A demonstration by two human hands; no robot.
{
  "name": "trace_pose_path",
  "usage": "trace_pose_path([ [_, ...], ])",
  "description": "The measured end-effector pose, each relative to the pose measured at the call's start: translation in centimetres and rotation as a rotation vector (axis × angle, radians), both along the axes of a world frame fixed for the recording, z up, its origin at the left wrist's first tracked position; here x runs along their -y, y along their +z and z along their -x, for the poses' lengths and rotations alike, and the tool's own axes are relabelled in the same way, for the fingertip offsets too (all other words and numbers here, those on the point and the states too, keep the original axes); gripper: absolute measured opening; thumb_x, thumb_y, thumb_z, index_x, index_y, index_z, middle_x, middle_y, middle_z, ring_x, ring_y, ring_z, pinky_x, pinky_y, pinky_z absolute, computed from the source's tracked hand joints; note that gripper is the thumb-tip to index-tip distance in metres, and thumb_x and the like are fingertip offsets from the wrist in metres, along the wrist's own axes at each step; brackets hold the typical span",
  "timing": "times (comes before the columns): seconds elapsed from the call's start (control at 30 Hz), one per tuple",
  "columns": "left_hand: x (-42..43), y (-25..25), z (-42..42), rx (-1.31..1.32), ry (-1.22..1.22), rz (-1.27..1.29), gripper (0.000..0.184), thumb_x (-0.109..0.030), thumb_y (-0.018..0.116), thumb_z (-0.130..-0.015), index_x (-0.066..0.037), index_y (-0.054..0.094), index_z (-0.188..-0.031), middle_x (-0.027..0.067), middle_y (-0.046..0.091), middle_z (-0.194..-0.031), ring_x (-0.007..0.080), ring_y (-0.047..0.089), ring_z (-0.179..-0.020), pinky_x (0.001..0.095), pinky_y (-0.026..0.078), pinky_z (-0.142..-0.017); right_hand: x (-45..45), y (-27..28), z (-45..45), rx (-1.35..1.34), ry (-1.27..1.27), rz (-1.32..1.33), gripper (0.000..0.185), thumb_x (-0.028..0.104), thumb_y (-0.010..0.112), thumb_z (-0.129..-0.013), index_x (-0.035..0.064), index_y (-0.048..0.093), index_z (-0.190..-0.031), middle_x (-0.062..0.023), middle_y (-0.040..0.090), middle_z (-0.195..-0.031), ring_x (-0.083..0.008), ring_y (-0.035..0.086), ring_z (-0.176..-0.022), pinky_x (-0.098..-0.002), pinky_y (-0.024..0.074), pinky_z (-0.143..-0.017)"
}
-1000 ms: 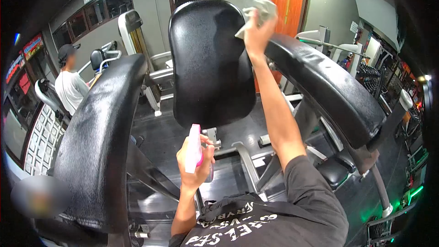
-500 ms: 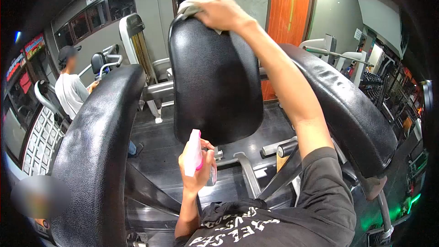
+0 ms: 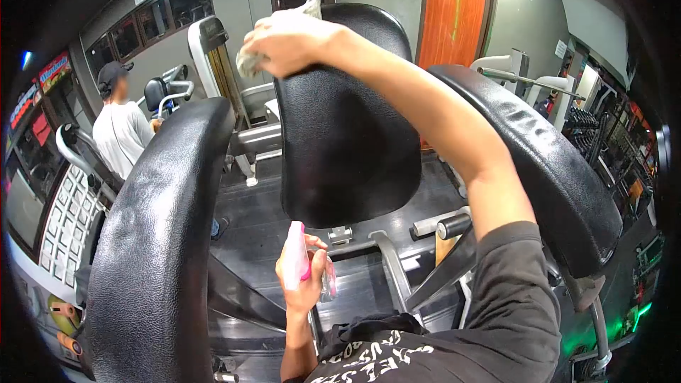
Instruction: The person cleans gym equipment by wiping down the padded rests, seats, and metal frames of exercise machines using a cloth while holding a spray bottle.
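A tall black padded backrest [image 3: 347, 149] of a gym machine stands in front of me. My right hand [image 3: 289, 41] reaches across to its upper left edge, fingers closed on a light grey cloth [image 3: 248, 62]. Part of the cloth sticks out above the hand, and the rest is hidden under the palm. Below the backrest, my left hand [image 3: 301, 280] is wrapped round a spray bottle [image 3: 296, 248] with a white and pink head. Its clear body shows only partly beside the fingers.
Black curved pads flank me on the left [image 3: 159, 220] and right [image 3: 532, 156]. A person in a white shirt [image 3: 122, 131] stands at the far left by another machine. Metal frame bars [image 3: 390, 269] run low ahead, and an orange-brown door [image 3: 457, 21] is behind.
My right hand has moved with the cloth from the backrest's top edge leftward and down to its upper left side. My left hand still holds the spray bottle. The view has shifted slightly.
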State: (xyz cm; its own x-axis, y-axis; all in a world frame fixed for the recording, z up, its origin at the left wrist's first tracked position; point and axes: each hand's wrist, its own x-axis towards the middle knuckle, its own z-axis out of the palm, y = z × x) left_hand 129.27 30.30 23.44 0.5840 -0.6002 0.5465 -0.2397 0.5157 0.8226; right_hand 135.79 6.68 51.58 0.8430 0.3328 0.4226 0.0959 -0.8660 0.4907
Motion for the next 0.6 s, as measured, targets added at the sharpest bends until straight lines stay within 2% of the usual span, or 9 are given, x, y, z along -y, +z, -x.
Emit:
trace_pose_path([
  [0.03, 0.0, 0.3, 0.1, 0.001, -0.014, -0.008, 0.026, 0.006, 0.058, -0.084, 0.005, 0.050, -0.110, 0.0108, 0.060, -0.085, 0.0108, 0.060, -0.057, 0.0233, 0.048, -0.050, 0.3, -0.6, 0.4, -0.002, 0.039, 0.158, 0.026, 0.017, 0.061, -0.078, 0.0142, 0.066, -0.103, -0.0054, 0.064, -0.104, -0.0256, 0.059, -0.104, -0.0389, 0.0511, -0.086],
  [0.13, -0.9, 0.4, 0.6, -0.081, -0.060, 0.022, 0.030, 0.006, 0.057, -0.085, 0.006, 0.049, -0.113, 0.0117, 0.060, -0.086, 0.0121, 0.060, -0.058, 0.0244, 0.049, -0.051, 2.2, -0.1, 2.5, 0.211, 0.129, 0.118, 0.030, 0.015, 0.062, -0.078, 0.0176, 0.064, -0.108, -0.0027, 0.062, -0.105, -0.0233, 0.057, -0.106, -0.0360, 0.0521, -0.085],
  [0.2, -2.0, -0.4, 0.6, -0.029, -0.048, -0.013, 0.033, 0.006, 0.057, -0.085, 0.007, 0.048, -0.116, 0.0122, 0.060, -0.087, 0.0126, 0.060, -0.058, 0.0248, 0.050, -0.052, 3.7, 0.2, 3.3, 0.438, -0.012, 0.052, 0.033, 0.014, 0.060, -0.079, 0.0204, 0.062, -0.111, -0.0010, 0.062, -0.108, -0.0230, 0.058, -0.107, -0.0373, 0.0529, -0.085],
  [0.27, -3.3, -1.2, 0.7, 0.028, -0.032, -0.043, 0.036, 0.006, 0.057, -0.085, 0.007, 0.047, -0.119, 0.0126, 0.059, -0.088, 0.0131, 0.060, -0.058, 0.0252, 0.050, -0.052, 4.4, 0.4, 4.3, 0.593, -0.338, -0.098, 0.033, 0.014, 0.059, -0.080, 0.0205, 0.062, -0.112, -0.0016, 0.062, -0.108, -0.0231, 0.057, -0.108, -0.0407, 0.0530, -0.083],
  [0.3, -3.9, -1.4, 1.0, 0.020, -0.012, -0.052, 0.036, 0.006, 0.056, -0.085, 0.008, 0.047, -0.120, 0.0128, 0.059, -0.088, 0.0132, 0.060, -0.059, 0.0251, 0.051, -0.052, 4.4, 0.3, 4.7, 0.595, -0.335, -0.099, 0.033, 0.014, 0.059, -0.080, 0.0205, 0.062, -0.112, -0.0016, 0.062, -0.108, -0.0231, 0.057, -0.108, -0.0407, 0.0530, -0.083],
  [0.4, -5.1, -1.7, 1.7, -0.022, 0.003, -0.071, 0.030, 0.005, 0.055, -0.086, 0.009, 0.048, -0.115, 0.0123, 0.059, -0.086, 0.0129, 0.060, -0.059, 0.0247, 0.050, -0.053, 3.7, -1.0, 5.2, 0.724, -0.445, -0.414, 0.030, 0.016, 0.059, -0.080, 0.0163, 0.062, -0.109, -0.0050, 0.062, -0.106, -0.0242, 0.057, -0.107, -0.0417, 0.0505, -0.085],
  [0.47, -5.3, -1.9, 1.9, -0.005, -0.005, -0.099, 0.028, 0.004, 0.056, -0.086, 0.009, 0.048, -0.113, 0.0120, 0.059, -0.086, 0.0129, 0.060, -0.060, 0.0249, 0.050, -0.053, 2.9, -2.9, 3.8, 0.866, -0.315, -0.044, 0.022, 0.017, 0.056, -0.081, 0.0105, 0.063, -0.101, -0.0081, 0.062, -0.100, -0.0245, 0.057, -0.106, -0.0388, 0.0456, -0.092],
  [0.53, -5.1, -1.4, 2.3, 0.067, 0.030, -0.137, 0.029, 0.004, 0.056, -0.086, 0.010, 0.047, -0.113, 0.0118, 0.059, -0.087, 0.0130, 0.061, -0.059, 0.0251, 0.050, -0.053, 2.6, -3.9, 4.3, 0.778, -0.092, 0.019, 0.022, 0.013, 0.058, -0.079, 0.0081, 0.063, -0.101, -0.0083, 0.063, -0.103, -0.0242, 0.055, -0.108, -0.0376, 0.0425, -0.096],
  [0.6, -4.4, -1.6, 2.9, -0.024, -0.004, -0.103, 0.029, 0.003, 0.056, -0.086, 0.010, 0.047, -0.114, 0.0116, 0.058, -0.086, 0.0130, 0.061, -0.059, 0.0249, 0.050, -0.053, 3.4, -4.6, 5.3, 0.569, 0.143, 0.017, 0.028, 0.010, 0.060, -0.077, 0.0124, 0.063, -0.105, -0.0057, 0.062, -0.110, -0.0216, 0.054, -0.114, -0.0374, 0.0410, -0.101],
])
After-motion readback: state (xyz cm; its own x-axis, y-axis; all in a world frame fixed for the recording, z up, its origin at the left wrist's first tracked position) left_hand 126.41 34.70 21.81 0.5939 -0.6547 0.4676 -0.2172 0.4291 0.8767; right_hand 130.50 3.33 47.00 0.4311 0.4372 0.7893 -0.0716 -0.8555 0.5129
